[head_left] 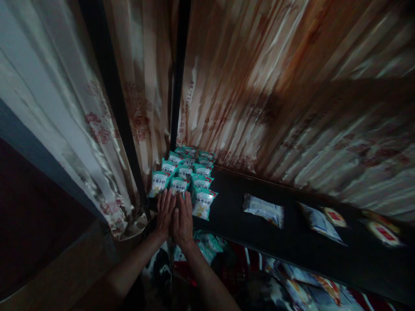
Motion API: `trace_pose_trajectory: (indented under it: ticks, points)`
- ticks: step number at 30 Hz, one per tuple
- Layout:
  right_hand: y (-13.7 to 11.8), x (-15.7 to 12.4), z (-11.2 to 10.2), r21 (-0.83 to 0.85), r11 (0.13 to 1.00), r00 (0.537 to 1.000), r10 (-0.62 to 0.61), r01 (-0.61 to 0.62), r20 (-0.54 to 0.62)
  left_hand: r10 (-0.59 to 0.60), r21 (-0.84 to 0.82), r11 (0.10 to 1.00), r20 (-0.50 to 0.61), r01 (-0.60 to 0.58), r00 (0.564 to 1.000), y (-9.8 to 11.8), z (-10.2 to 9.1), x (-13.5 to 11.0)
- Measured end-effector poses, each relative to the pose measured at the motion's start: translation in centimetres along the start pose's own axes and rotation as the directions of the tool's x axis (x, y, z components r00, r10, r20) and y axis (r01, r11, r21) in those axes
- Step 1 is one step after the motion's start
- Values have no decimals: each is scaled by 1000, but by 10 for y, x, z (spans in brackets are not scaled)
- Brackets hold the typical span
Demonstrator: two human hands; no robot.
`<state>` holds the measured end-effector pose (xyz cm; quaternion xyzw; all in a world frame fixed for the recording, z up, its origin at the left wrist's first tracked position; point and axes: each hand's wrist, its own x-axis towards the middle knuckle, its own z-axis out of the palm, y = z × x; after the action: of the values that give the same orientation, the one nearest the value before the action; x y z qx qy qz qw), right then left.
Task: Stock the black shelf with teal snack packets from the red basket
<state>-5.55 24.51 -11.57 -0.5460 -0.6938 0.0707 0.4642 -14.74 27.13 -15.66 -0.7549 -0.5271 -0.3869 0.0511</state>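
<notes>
Several small teal-and-white snack bags point(184, 172) stand in rows on the left end of a black shelf point(227, 207). My left hand point(166, 211) lies flat against the front of these bags, its fingers stretched out. Close beside it, my right hand point(183, 220) is also flat, fingers pointing up at the front middle bag point(179, 185). The two thumbs are near each other. Neither hand is closed around a bag. The lower part of the front middle bag is hidden behind my fingers.
A long white-and-blue packet point(264, 210), another packet point(320, 222) and round-ended packs point(384, 233) lie along the shelf to the right. Below its front edge are more teal bags point(209, 244) and assorted packets point(311, 289). Black posts point(180, 77) and curtains point(253, 86) border the shelf.
</notes>
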Motion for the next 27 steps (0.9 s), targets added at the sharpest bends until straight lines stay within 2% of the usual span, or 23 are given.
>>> trace_pose_trajectory:
  ticks: [2,4,7,13,15,18,22,27]
  points:
    - [0,-4,-12,-31,999,999,-35,35,-16,36,24,999,46,-37,998,1,1,1]
    - [5,-7,-24,-71,997,995,-34,27,-94,22,58,998,67,-26,998,4,2,5]
    - [20,-11,-40,-126,991,978,14,-42,-210,-13,67,998,59,9,998,9,2,10]
    - [57,-20,-59,-115,968,930,174,-222,-323,27,-19,999,-12,-27,1000,16,-1,5]
    - [67,-22,-61,-87,961,922,225,-264,-315,54,-55,997,-11,-54,999,23,-2,0]
    - [77,-21,-58,-60,957,931,262,-285,-254,96,-100,991,51,-91,994,43,-2,-5]
    - [83,-16,-50,-58,961,950,256,-270,-180,129,-124,986,116,-115,985,69,9,-6]
    - [86,-15,-39,-51,969,960,231,-242,-156,86,-71,994,87,-80,992,76,23,-6]
